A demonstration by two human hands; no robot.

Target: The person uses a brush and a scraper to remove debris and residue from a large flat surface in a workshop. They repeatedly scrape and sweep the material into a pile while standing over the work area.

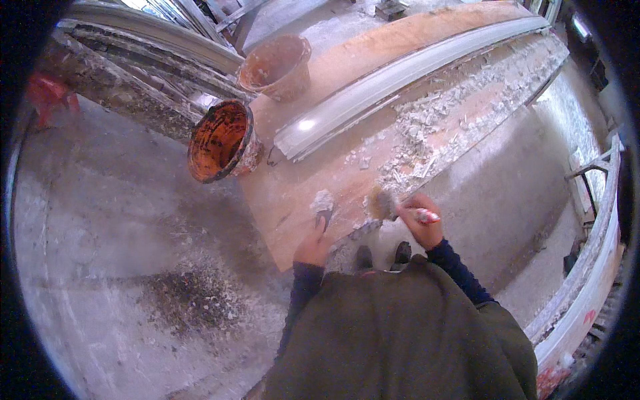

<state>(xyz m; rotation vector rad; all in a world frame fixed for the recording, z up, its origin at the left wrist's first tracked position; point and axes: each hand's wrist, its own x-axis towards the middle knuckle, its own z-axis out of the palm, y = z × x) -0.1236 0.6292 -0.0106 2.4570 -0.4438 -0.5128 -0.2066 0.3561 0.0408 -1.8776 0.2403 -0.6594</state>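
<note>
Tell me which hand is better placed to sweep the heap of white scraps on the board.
Probably the right hand: it grips the brush, close beside the heap. The left hand is farther from it.

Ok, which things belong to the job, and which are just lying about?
In use, apparently:
brush with red and white handle, right hand
small dark item, left hand
crumbly white scraps
tan wooden board

Probably lying about:
orange bucket with black rim
dusty pinkish bucket
</note>
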